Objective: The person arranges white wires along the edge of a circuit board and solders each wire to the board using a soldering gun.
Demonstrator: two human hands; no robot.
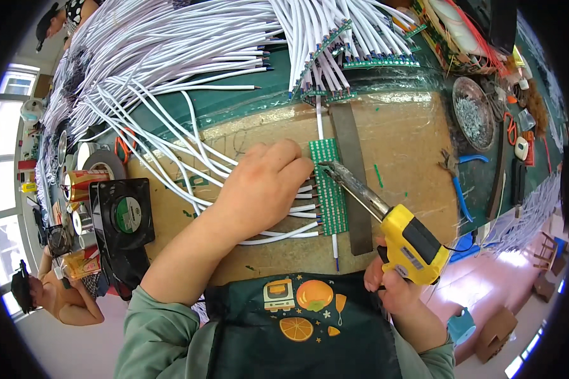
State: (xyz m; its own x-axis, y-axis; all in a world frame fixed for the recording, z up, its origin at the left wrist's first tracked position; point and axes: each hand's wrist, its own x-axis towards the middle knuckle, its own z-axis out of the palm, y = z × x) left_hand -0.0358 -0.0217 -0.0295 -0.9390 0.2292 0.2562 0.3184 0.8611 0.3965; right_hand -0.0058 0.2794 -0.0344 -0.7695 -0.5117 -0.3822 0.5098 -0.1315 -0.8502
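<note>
A narrow green circuit board (329,189) stands lengthwise on the brown work board, with several white cables (300,209) meeting its left edge. My left hand (259,186) is closed at that edge, its fingertips pinching a white cable beside the upper part of the circuit board; the cable's end is mostly hidden by the fingers. In my right hand (395,290) is a yellow and black soldering gun (414,246). Its dark tip points up and left and meets the circuit board close to my left fingertips. A flat metal bar (352,189) lies along the circuit board's right side.
Bundles of white cables (171,44) and finished boards (382,63) lie at the far side. Left are a black fan (121,215) and tape roll (104,164). Right are blue-handled pliers (461,177) and a round dish of bits (473,114). Another person (69,297) sits at left.
</note>
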